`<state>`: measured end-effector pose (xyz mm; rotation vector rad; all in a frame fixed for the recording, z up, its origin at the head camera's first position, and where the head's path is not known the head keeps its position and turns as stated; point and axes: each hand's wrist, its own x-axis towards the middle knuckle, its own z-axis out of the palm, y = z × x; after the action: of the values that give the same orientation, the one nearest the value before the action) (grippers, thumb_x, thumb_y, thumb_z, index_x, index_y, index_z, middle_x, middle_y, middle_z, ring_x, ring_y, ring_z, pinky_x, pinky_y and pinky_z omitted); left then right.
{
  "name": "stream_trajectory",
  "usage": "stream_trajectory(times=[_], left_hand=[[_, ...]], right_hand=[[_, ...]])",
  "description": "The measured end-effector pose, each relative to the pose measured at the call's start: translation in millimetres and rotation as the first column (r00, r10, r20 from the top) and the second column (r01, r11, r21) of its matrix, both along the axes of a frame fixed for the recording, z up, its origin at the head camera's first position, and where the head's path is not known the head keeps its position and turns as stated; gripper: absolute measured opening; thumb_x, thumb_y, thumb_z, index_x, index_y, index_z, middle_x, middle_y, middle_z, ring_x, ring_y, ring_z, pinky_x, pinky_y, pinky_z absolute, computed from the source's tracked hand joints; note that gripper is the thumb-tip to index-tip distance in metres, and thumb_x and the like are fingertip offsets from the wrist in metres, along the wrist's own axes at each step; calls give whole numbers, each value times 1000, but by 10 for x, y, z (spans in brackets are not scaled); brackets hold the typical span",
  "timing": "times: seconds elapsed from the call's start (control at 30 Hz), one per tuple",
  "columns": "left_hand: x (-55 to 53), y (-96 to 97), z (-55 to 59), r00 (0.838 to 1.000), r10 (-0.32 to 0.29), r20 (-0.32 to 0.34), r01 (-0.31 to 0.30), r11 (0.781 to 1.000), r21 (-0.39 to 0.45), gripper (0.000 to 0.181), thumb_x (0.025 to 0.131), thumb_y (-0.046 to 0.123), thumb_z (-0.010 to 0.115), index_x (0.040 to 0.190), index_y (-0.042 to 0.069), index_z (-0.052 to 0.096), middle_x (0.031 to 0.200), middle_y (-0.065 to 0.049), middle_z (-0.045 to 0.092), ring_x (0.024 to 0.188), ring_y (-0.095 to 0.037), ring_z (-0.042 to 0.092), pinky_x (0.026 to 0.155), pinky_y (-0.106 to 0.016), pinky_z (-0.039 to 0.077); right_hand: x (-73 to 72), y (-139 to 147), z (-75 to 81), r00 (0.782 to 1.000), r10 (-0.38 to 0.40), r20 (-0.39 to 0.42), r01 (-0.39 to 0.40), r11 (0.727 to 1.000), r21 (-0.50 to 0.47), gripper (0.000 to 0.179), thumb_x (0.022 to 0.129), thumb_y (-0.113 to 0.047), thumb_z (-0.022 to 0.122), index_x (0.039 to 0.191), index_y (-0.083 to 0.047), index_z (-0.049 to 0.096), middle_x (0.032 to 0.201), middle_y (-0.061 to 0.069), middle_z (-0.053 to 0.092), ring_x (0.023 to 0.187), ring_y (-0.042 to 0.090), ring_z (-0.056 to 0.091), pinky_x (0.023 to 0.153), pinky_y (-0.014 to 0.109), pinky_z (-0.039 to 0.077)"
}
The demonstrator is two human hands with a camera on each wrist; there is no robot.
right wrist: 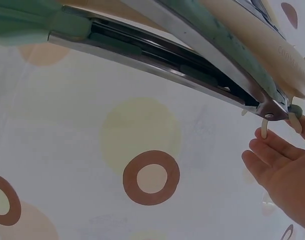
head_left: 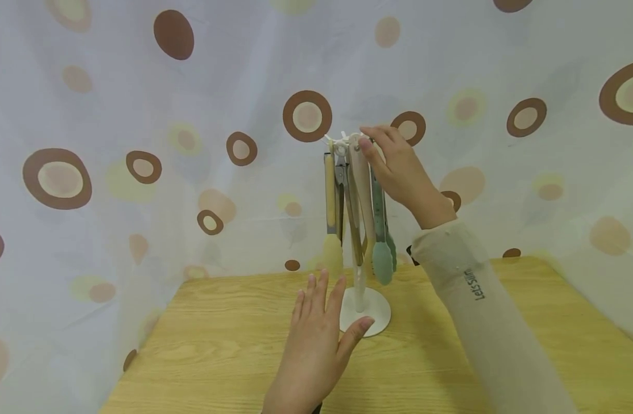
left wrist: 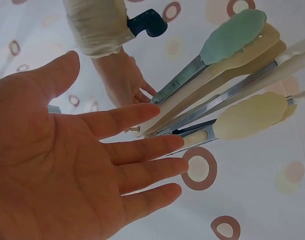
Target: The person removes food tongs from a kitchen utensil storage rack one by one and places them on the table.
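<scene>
A white utensil stand [head_left: 360, 296] with a round base stands on the table, several tools hanging from its top hooks. My right hand [head_left: 399, 167] is at that top, thumb and forefinger pinching by the hanging end of the green-tipped tongs [head_left: 382, 261]; the other fingers stretch loosely below the hooks in the right wrist view. Their grip is partly hidden behind the tongs' hinge. Left of these hang a beige-handled tool [head_left: 363, 184] and yellow-tipped tongs [head_left: 333, 253]. My left hand [head_left: 311, 345], fingers straight and spread, is in front of the stand, holding nothing.
The wooden table [head_left: 218, 345] ends against a light curtain [head_left: 254, 230] with brown and yellow spots, which rises behind it and along both sides. My right sleeve [head_left: 487, 310] reaches across the table's right part.
</scene>
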<state>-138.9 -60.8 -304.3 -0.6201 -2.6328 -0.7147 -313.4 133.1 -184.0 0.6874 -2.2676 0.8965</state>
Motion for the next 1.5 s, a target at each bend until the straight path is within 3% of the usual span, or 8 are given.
stream_trajectory(times=[0.3,0.63,0.87,1.1,1.2,1.37,1.5], left_hand=[[27,3,6,1000,0,-9,0,1000,-1,69,97,54,40,145,4,39,152,-26,27,143,-40,18,113,-53,19],[10,1,23,1000,13,-11,-13,1000,-4,70,98,55,36,146,4,37,153,-23,27,144,-36,19,113,-53,19],[-69,6,13,998,14,-63,-12,1000,27,65,99,49,40,142,1,41,147,-25,35,140,-39,28,110,-56,25],[-239,-17,-5,992,37,-122,-32,998,46,57,100,40,47,141,0,40,144,-24,40,138,-43,29,109,-56,26],[-326,-40,-11,980,48,-193,-45,999,20,57,99,35,51,141,-2,40,140,-24,43,134,-44,34,108,-56,30],[-504,-75,-14,942,72,-327,-84,996,-25,55,97,28,57,138,-5,41,133,-25,49,127,-44,44,103,-54,37],[-678,-102,23,912,91,-399,-115,993,-38,51,97,25,58,134,-7,44,129,-24,51,124,-41,47,103,-51,38]], right_hand=[[53,-14,62,992,-72,104,68,997,37,67,102,-49,33,149,-1,28,153,18,26,142,36,23,113,52,19],[28,10,49,991,-84,102,81,996,36,66,101,-50,35,148,-4,31,153,16,29,141,35,25,113,51,20],[41,-12,43,992,-97,86,95,995,26,65,101,-50,36,147,-4,35,152,16,32,140,35,27,112,52,22],[39,-34,31,990,-111,87,109,994,28,65,101,-51,36,147,-5,35,152,15,32,141,34,27,112,51,22],[32,-41,21,989,-118,90,115,993,30,66,101,-52,35,148,-6,35,153,15,31,141,34,27,112,51,23],[28,-43,11,988,-131,83,128,991,34,66,101,-52,35,148,-6,34,153,14,31,140,34,28,112,51,23],[35,-39,23,989,-137,63,135,990,33,66,101,-51,35,147,-5,36,152,15,33,140,34,29,112,51,24]])
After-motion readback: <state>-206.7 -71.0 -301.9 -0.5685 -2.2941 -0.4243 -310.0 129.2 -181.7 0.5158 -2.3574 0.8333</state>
